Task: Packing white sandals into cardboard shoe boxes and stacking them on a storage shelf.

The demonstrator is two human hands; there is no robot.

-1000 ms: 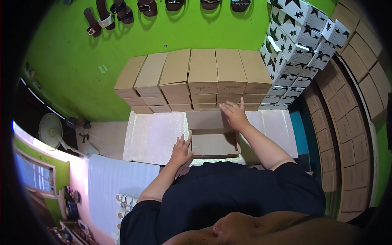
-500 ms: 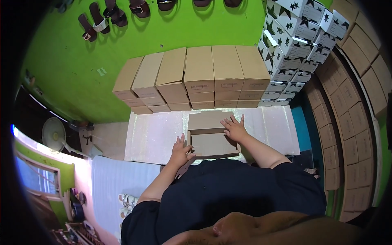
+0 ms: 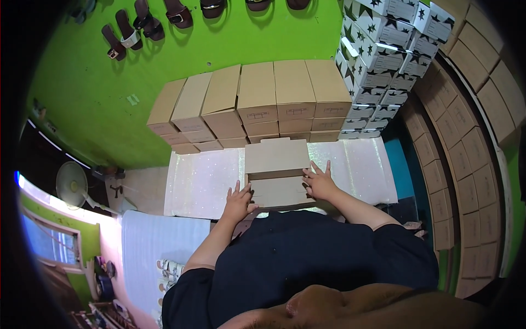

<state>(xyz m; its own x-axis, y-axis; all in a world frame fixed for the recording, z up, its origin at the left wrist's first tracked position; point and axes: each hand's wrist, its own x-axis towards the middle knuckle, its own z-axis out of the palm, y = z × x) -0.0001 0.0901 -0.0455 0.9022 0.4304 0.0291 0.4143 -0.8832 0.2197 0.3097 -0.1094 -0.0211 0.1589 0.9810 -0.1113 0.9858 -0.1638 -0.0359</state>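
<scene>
An open brown cardboard box (image 3: 279,190) lies in front of me on a white glittery tabletop (image 3: 350,164). Its lid flap (image 3: 276,156) is raised and leans away at the far side, and the inside looks bare. My left hand (image 3: 238,203) rests at the box's left wall with the fingers spread. At the right wall is my right hand (image 3: 320,183), its fingers also apart, some touching the edge. Neither hand grips anything that I can see.
Stacked brown boxes (image 3: 296,88) line the table's far side. White star-patterned boxes (image 3: 378,66) rise at the back right. Shelves of brown boxes (image 3: 457,164) stand on the right. Sandals (image 3: 178,13) hang on the green wall. A fan (image 3: 71,183) stands left, beyond a pale blue surface (image 3: 159,247).
The lid flap stands higher and wider in view. My right hand has moved from over the flap and box to the right wall. My left hand stays by the left wall.
</scene>
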